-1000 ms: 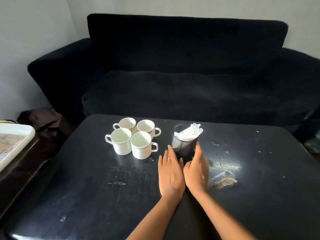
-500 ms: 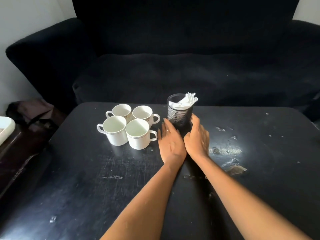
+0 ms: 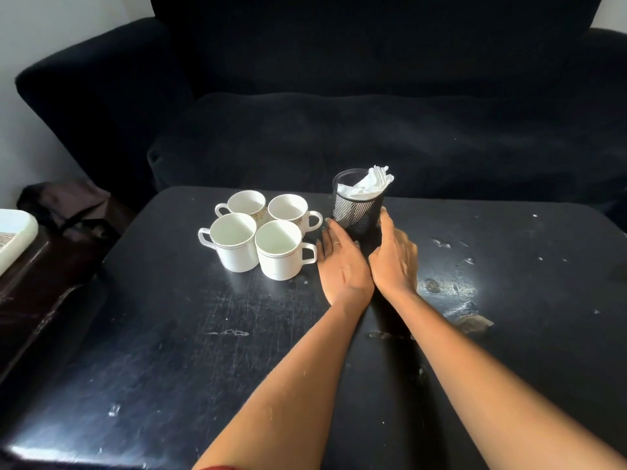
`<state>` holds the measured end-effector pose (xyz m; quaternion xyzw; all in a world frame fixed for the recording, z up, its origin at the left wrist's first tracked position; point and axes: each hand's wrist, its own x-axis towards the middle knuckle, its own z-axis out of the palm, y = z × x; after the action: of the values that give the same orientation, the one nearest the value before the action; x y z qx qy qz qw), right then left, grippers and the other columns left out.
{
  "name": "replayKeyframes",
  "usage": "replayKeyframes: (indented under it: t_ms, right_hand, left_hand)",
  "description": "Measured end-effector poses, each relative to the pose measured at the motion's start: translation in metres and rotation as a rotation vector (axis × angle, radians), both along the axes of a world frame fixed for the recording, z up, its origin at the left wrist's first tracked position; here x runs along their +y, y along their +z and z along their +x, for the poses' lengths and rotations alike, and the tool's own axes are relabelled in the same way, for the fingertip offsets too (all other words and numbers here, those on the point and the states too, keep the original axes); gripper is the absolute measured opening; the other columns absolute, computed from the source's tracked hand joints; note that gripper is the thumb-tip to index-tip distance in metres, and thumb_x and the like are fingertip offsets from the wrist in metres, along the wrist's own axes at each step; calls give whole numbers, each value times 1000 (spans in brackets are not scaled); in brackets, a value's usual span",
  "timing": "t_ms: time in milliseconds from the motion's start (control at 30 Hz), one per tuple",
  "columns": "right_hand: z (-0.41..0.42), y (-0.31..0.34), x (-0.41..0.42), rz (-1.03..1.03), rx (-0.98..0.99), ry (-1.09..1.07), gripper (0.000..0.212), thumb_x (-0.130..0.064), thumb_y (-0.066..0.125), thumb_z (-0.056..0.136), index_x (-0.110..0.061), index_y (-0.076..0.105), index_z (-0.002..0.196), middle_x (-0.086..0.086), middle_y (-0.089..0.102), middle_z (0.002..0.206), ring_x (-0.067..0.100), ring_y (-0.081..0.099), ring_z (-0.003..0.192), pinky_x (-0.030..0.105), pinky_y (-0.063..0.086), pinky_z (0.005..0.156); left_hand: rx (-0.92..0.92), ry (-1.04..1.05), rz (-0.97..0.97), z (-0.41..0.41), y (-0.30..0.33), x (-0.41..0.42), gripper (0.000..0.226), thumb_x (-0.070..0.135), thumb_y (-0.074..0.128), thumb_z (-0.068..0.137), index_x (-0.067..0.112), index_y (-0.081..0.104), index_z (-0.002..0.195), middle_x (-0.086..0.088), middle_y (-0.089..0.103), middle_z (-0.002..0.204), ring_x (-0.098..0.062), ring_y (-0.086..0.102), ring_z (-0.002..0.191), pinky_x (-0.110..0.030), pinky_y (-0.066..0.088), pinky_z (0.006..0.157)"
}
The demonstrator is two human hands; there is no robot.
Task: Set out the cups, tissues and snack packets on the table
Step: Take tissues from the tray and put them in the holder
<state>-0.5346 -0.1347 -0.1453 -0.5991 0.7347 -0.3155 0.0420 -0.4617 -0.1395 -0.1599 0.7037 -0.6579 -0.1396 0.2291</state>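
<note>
Several white cups [image 3: 258, 239] stand in a tight cluster on the black table [image 3: 203, 351], near its far edge. Just right of them is a black mesh holder [image 3: 358, 212] with white tissues [image 3: 368, 184] sticking out of its top. My left hand [image 3: 342, 262] lies flat with straight fingers, its fingertips at the holder's left side. My right hand [image 3: 395, 256] is also flat with straight fingers, touching the holder's right side. The two hands meet at the wrists. No snack packets are in view.
A black sofa [image 3: 373, 113] runs along the table's far edge. At the left, a white tray [image 3: 13, 235] sits on a dark side table, with a dark bag [image 3: 68, 201] on the floor behind it. The table's right side has chipped, worn patches [image 3: 471, 320].
Both hands have slid the mesh holder with the tissues away from me toward the table's far edge. The cups have stayed in place.
</note>
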Motion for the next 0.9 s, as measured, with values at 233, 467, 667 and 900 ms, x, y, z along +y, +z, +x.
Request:
replayKeyframes:
  t_ms: [233,467,667,900]
  right_hand:
    - [7,-7,19,37,37,-142,58,1,42,87,-5,31,143,14,39,147,31,37,134,40,29,105]
    - [21,-6,73,132,140,-92,50,-9,36,97,-12,28,146,8,32,153,23,29,140,35,23,113]
    - [37,1,147,317,244,120,52,-15,27,100,-18,16,150,0,21,157,14,13,146,31,7,119]
    - [67,35,198,380,267,259,63,-9,27,95,-22,3,152,-5,10,160,12,11,146,31,7,119]
  left_hand:
    - [100,-38,-3,2,3,17,56,22,25,103,-1,3,150,-19,19,156,-30,17,145,-33,13,119]
    - [148,-186,-34,25,6,69,56,28,24,103,9,4,152,-8,10,160,-16,7,148,-25,1,119]
    - [85,-369,-45,55,6,135,50,20,25,102,19,14,151,3,19,159,-12,14,147,-25,8,119]
    - [-183,-521,131,109,30,193,57,25,20,103,19,-10,151,3,2,161,-18,6,148,-32,1,120]
